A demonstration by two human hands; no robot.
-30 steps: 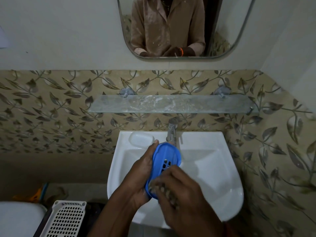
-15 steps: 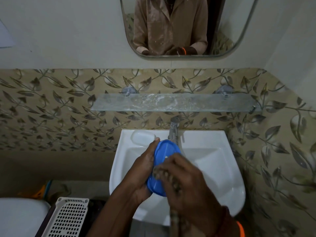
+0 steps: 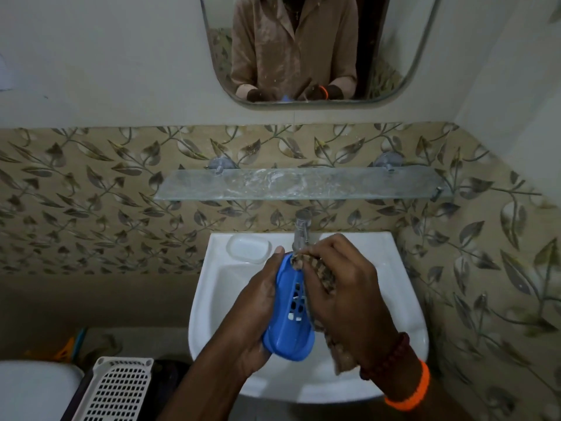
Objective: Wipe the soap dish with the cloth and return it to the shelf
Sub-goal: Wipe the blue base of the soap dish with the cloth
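A blue perforated soap dish (image 3: 288, 323) is held tilted on edge over the white basin (image 3: 403, 314). My left hand (image 3: 258, 302) grips its left side, thumb at the top rim. My right hand (image 3: 343, 287) presses a brown patterned cloth (image 3: 324, 275) against the dish's upper inner face; the cloth's tail hangs below my wrist. The glass shelf (image 3: 303, 183) on the wall above the tap is bare.
A chrome tap (image 3: 301, 229) stands just behind my hands. A white soap tray (image 3: 248, 248) rests on the basin's back-left rim. A mirror (image 3: 303, 47) hangs above. A white perforated basket (image 3: 118, 390) and a toilet lid (image 3: 33, 390) are at lower left.
My right hand with the cloth has slid from the dish's lower end up to its top rim near the tap. The dish's holes show again. My left hand keeps its hold.
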